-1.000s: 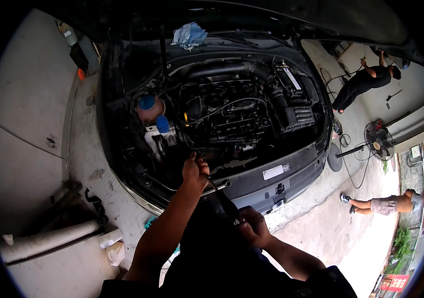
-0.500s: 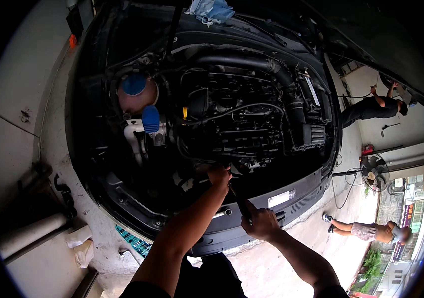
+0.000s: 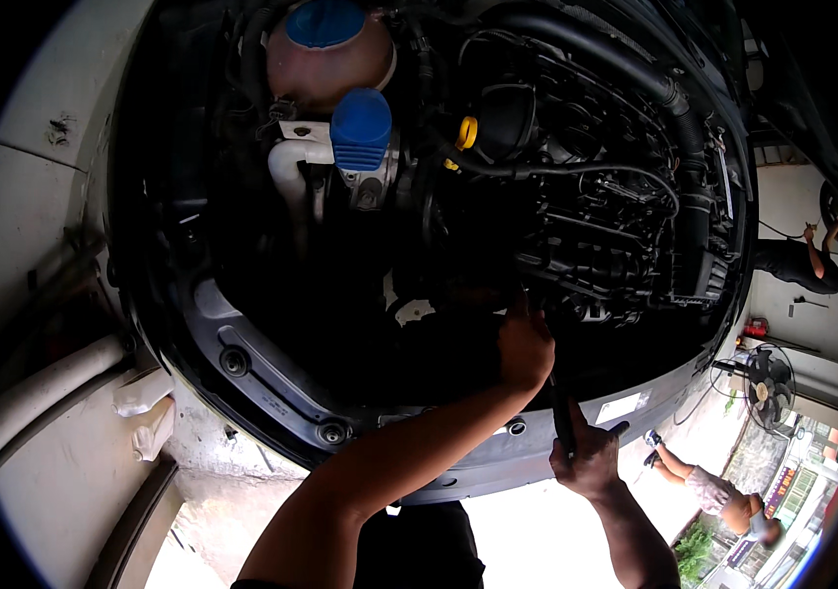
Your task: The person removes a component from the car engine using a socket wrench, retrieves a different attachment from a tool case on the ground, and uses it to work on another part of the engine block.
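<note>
looks mid-job: long dark tool [image 3: 562, 412] crosses the engine bay's front edge [image 3: 473, 459], right hand [image 3: 591, 459] with fingers curled round its handle. left hand [image 3: 527, 346] is at the far end, can't tell its finger grip; too dark there to see what's done or left.

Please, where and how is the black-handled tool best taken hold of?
Probably by the lower end of its long, straight black handle, coming from the front of the car. The tool slants up into the dark engine bay, where the left hand is close to its upper part; its lower end reaches over the front panel, and the right hand wraps it there.
</note>
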Tool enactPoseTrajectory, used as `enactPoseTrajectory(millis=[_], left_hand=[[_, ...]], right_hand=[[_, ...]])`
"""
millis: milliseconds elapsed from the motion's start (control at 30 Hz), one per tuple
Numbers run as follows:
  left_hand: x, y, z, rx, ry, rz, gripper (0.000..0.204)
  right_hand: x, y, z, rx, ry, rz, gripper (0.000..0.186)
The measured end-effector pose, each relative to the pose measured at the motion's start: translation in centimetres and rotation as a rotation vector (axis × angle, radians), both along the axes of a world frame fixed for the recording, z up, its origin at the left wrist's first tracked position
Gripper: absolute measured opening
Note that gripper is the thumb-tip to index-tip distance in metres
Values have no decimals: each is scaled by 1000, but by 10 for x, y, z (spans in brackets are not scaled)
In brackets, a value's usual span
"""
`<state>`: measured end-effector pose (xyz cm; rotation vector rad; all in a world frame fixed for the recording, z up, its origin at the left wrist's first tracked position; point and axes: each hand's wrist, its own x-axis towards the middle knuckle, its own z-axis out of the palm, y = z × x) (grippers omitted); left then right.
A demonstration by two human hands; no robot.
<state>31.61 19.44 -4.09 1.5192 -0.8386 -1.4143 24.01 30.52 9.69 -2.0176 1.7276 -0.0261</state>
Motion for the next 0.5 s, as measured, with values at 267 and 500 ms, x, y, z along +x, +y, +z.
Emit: enactPoseTrajectory(millis=[267,500], left_hand=[[8,-16,17,392,559,96,20],[12,-30,0,362,610,110,30]], right_hand=[[12,-45,-29,-57,234,98,63],[24,-62,-47,-117,238,66,62]])
